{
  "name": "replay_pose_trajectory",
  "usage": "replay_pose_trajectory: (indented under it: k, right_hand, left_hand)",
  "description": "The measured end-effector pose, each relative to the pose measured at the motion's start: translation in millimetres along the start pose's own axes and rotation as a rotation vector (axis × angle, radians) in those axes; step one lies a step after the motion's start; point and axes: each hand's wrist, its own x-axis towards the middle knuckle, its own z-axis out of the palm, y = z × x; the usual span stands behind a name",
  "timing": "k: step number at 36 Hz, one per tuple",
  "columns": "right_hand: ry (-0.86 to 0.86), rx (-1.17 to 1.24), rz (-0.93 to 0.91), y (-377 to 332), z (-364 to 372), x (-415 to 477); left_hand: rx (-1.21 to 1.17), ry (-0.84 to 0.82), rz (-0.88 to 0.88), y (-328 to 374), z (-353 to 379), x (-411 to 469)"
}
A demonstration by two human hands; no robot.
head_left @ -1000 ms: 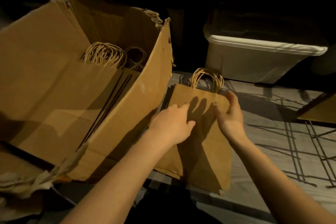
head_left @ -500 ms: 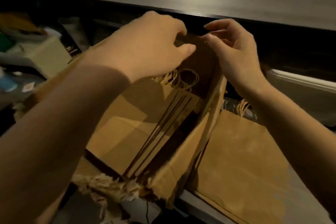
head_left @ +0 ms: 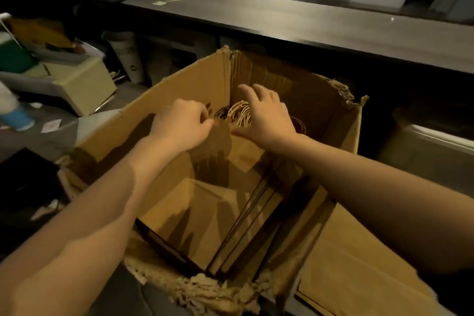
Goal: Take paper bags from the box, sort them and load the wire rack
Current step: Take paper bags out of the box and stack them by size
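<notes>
I see both hands inside the box (head_left: pixel 177 87), centre frame. Left hand (head_left: pixel 180 124): fingers curled together at the top edge of the paper bags (head_left: pixel 202 202) standing in the box, can't tell if it grips. Right hand (head_left: pixel 266 118): fingers spread over the twine handles (head_left: pixel 239 113). Flat bags (head_left: pixel 359 264) lie lower right, beside the box

Brown paper bags (head_left: pixel 205 202) stand packed in torn cardboard box (head_left: pixel 164 100).
</notes>
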Motion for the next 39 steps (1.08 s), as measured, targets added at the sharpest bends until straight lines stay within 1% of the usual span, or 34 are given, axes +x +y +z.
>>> replay_pose_trajectory:
  k: [5,9,13,17,25,32,39]
  right_hand:
    - [-0.325,-0.281,0.015,8,20,-3]
    - [-0.503,-0.315,0.046,14,26,-12]
    - [-0.609,-0.347,0.091,14,27,-16]
    - [-0.608,-0.348,0.087,10,30,-19]
    - [-0.602,-0.334,0.104,7,29,-23]
    - [-0.521,-0.328,0.101,4,22,-22]
    - [-0.395,-0.168,0.091,6,11,-19]
  left_hand:
    - [-0.010,-0.127,0.003,-9,13,-2]
    - [-0.047,-0.168,0.025,-7,14,-2]
    - [-0.067,-0.190,0.048,-4,16,-1]
    - [-0.065,-0.228,0.052,-4,16,1]
    - [-0.055,-0.224,0.030,-9,17,1]
    - [-0.047,-0.220,0.010,-14,16,2]
    - [-0.024,-0.208,-0.034,-21,18,4]
